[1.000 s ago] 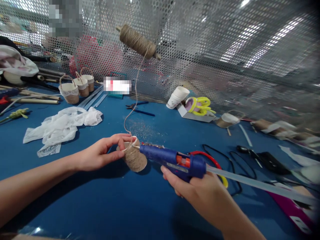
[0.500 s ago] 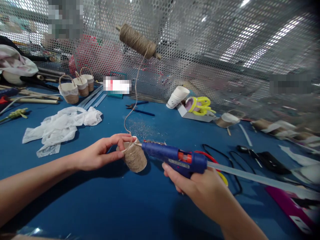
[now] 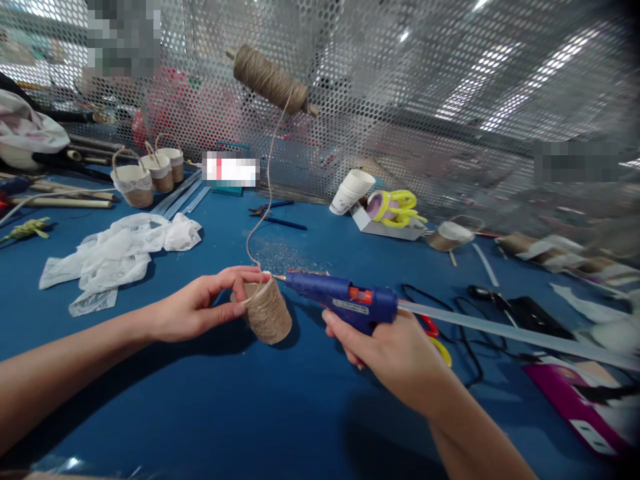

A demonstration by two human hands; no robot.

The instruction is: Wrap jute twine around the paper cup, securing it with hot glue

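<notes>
My left hand [image 3: 205, 303] pinches the rim of a small paper cup [image 3: 269, 313] wrapped in brown twine, which is tilted with its mouth up and to the left. A loose strand of twine [image 3: 271, 167] runs from the cup's rim up to a spool of twine [image 3: 270, 79] on a stick by the mesh. In my right hand [image 3: 385, 357] is a blue glue gun [image 3: 340, 297], gripped by its handle. The gun's metal nozzle meets the far rim of the cup, close to my left fingertips; whether they touch I cannot tell. A long clear glue stick [image 3: 480, 327] sticks out behind the gun.
Several things lie around: small handled baskets [image 3: 134, 187], white lace [image 3: 120, 250], pliers [image 3: 280, 217], stacked paper cups [image 3: 353, 190], a box with yellow-handled scissors [image 3: 393, 227], another basket [image 3: 451, 235], black cord [image 3: 465, 333] and a purple box [image 3: 575, 407]. Perforated mesh [image 3: 380, 87] stands behind.
The glue gun has tilted and shifted slightly, with its nozzle now at the rim's far right edge. My left hand keeps its hold on the cup. The whole view has moved slightly.
</notes>
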